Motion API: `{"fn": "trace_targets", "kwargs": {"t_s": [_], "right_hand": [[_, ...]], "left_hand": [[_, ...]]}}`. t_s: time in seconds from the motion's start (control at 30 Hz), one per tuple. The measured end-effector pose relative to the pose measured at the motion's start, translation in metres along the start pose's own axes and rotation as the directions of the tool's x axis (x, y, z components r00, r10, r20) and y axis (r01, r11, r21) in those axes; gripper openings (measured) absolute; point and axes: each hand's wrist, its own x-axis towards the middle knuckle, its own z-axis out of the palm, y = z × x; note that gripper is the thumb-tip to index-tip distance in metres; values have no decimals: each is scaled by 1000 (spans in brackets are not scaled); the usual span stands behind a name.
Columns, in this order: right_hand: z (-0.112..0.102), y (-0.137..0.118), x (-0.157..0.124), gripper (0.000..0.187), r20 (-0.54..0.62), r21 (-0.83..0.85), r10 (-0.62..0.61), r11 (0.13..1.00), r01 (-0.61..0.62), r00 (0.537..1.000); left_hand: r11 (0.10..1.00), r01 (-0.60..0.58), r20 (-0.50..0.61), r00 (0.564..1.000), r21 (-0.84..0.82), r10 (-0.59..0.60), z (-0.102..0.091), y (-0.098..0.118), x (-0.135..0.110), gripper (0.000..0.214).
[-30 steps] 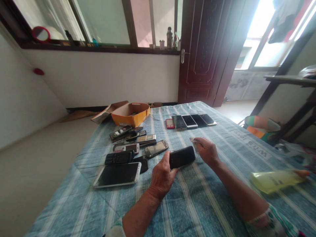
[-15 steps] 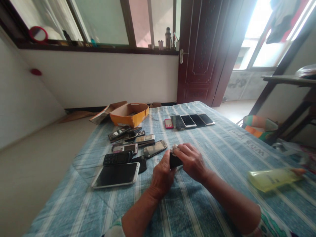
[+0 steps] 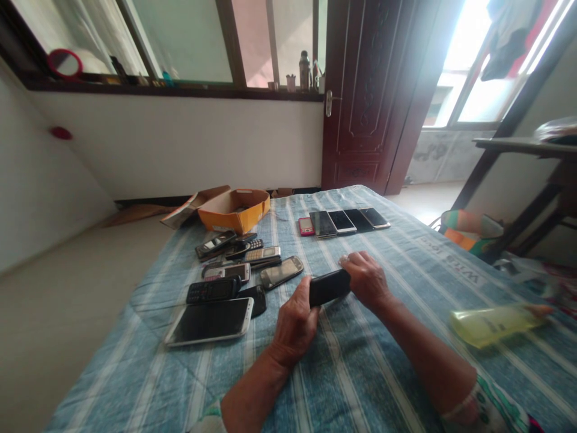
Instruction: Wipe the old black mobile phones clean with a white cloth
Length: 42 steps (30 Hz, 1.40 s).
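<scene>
My left hand (image 3: 295,325) is closed on the left end of a black phone (image 3: 329,287), held just above the blue striped cloth (image 3: 360,373). My right hand (image 3: 367,279) is closed over the phone's right end, its fingers curled on top; whether a small cloth is under them is hidden. To the left lies a heap of old phones (image 3: 238,267), with a large white-edged phone (image 3: 210,320) nearest me. Beyond the hands, several phones (image 3: 345,221) lie side by side in a row.
An open orange cardboard box (image 3: 237,207) sits at the far left corner of the cloth. A yellow-green plastic bottle (image 3: 493,325) lies on its side at the right. A dark door (image 3: 369,90) and a window sill stand behind. A dark frame (image 3: 518,174) is at the right.
My right hand slid from the phone's left part, where it covered most of it, to its right end. The phone's dark face shows again. The left hand kept its hold.
</scene>
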Motion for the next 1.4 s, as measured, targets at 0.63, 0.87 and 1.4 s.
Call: {"fn": "trace_targets", "kwargs": {"t_s": [0.63,0.87,1.4], "right_hand": [[-16,-52,0,26,-81,157,-133,977,145,988],[-2,-12,1,24,-30,-38,73,997,-74,997],[-14,-39,1,23,11,87,-70,994,69,997]], "left_hand": [[1000,6,-14,1000,-21,-6,2,-3,-2,61],[996,82,17,997,-43,-82,0,-5,0,61],[999,-40,-38,998,-3,40,3,-7,-2,58]]}}
